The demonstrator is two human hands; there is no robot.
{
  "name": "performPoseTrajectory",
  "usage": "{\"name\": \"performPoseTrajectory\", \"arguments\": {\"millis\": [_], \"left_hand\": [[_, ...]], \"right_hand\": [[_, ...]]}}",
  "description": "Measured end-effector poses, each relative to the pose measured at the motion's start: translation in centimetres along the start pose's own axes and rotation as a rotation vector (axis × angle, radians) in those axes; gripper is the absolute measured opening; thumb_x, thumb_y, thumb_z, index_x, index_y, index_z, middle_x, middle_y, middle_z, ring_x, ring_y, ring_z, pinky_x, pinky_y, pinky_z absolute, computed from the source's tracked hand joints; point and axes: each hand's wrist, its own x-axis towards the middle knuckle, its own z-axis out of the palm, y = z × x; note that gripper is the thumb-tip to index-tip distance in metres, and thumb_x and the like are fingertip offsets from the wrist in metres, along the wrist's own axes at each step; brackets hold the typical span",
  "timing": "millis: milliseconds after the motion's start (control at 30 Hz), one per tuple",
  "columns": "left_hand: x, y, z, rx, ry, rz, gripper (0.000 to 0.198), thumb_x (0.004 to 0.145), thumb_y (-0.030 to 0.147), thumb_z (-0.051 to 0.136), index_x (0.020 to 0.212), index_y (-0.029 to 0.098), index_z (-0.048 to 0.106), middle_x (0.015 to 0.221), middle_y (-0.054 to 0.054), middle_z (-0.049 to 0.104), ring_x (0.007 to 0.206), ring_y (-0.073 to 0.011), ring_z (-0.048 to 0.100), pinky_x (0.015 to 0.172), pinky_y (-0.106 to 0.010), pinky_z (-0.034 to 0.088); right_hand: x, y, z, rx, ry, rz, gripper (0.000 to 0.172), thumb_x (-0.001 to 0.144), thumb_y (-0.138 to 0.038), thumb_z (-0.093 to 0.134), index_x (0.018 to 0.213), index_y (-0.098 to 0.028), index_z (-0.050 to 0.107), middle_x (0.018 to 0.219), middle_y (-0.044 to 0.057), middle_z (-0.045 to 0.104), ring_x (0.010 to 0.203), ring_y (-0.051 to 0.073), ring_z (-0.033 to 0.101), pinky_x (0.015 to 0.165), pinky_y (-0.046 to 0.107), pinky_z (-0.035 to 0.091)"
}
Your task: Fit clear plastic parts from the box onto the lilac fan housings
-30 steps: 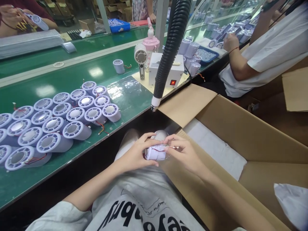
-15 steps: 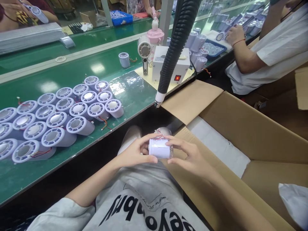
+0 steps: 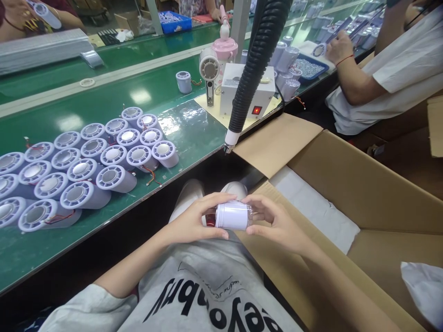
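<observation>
Over my lap, a pale lilac plastic cylinder (image 3: 232, 216) lies on its side between my two hands. My left hand (image 3: 199, 221) grips its left end, thumb below and fingers over the top; something red shows beside those fingers. At the right end, my right hand (image 3: 277, 221) holds it with bent fingers above and the thumb below. Clear, shiny material shows around that end. On the green bench (image 3: 138, 221) to the left stand several similar lilac cylinders (image 3: 116, 177) with vented round tops and silver discs, some with thin red wires.
A black corrugated hose (image 3: 251, 69) hangs ahead, its metal tip above the bench edge. Behind it stand a white box (image 3: 242, 90) with a lit red switch and a small fan (image 3: 209, 69). An open carton (image 3: 363, 184) is at my right. Co-workers sit nearby.
The cylinder in my hands has turned, and the thin wires seen on its upper side are now out of sight. My right fingers have shifted toward its right end. A lone cylinder on the bench moved slightly right.
</observation>
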Motion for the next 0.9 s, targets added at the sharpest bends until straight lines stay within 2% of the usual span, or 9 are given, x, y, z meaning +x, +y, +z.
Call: {"name": "performPoseTrajectory", "arguments": {"millis": [167, 300, 433, 567, 733, 900], "left_hand": [[0.0, -0.2, -0.1, 0.078, 0.012, 0.056, 0.075, 0.068, 0.031, 0.081, 0.136, 0.028, 0.050, 0.142, -0.010, 0.050, 0.132, -0.0283, 0.045, 0.107, -0.044, 0.041], [-0.1, -0.3, -0.2, 0.079, 0.014, 0.071, 0.076, 0.068, 0.030, 0.081, 0.136, 0.029, 0.049, 0.141, -0.009, 0.052, 0.131, -0.0261, 0.047, 0.107, -0.041, 0.042], [-0.2, -0.5, -0.3, 0.052, 0.010, 0.055, 0.074, 0.068, 0.029, 0.081, 0.136, 0.029, 0.050, 0.141, -0.010, 0.052, 0.131, -0.0276, 0.047, 0.106, -0.043, 0.042], [-0.2, -0.6, -0.3, -0.013, 0.003, 0.017, 0.073, 0.069, 0.028, 0.080, 0.135, 0.028, 0.050, 0.143, -0.012, 0.049, 0.133, -0.0296, 0.045, 0.102, -0.044, 0.047], [-0.1, -0.7, -0.2, -0.068, 0.000, 0.032, 0.073, 0.067, 0.025, 0.081, 0.134, 0.028, 0.051, 0.143, -0.012, 0.048, 0.134, -0.0297, 0.044, 0.106, -0.045, 0.044], [-0.2, -1.2, -0.1, -0.140, -0.015, 0.047, 0.076, 0.067, 0.021, 0.081, 0.136, 0.032, 0.050, 0.145, -0.009, 0.046, 0.137, -0.0284, 0.041, 0.109, -0.045, 0.041]], "right_hand": [[0.2, 0.7, 0.0, 0.168, -0.050, 0.087, 0.041, 0.080, -0.031, 0.074, 0.115, -0.024, 0.053, 0.115, 0.006, 0.061, 0.099, 0.019, 0.062, 0.079, 0.030, 0.054], [0.5, 1.1, 0.2, 0.236, -0.055, 0.156, 0.044, 0.080, -0.039, 0.073, 0.114, -0.022, 0.050, 0.102, 0.004, 0.064, 0.085, 0.017, 0.064, 0.072, 0.029, 0.053], [1.0, 0.9, 0.5, 0.278, -0.060, 0.196, 0.045, 0.082, -0.050, 0.068, 0.110, -0.019, 0.050, 0.085, 0.001, 0.064, 0.065, 0.014, 0.065, 0.066, 0.029, 0.055], [1.2, 0.8, 0.9, 0.322, -0.048, 0.256, 0.048, 0.080, -0.057, 0.066, 0.106, -0.019, 0.051, 0.077, 0.000, 0.063, 0.061, 0.014, 0.066, 0.060, 0.027, 0.057], [1.3, 1.4, 1.5, 0.410, -0.047, 0.355, 0.051, 0.080, -0.065, 0.061, 0.094, -0.018, 0.048, 0.065, 0.000, 0.063, 0.053, 0.014, 0.066, 0.046, 0.021, 0.053], [1.4, 1.5, 2.0, 0.496, -0.047, 0.423, 0.044, 0.090, -0.060, 0.048, 0.091, -0.017, 0.050, 0.063, 0.001, 0.064, 0.045, 0.012, 0.062, 0.038, 0.016, 0.050]]}}
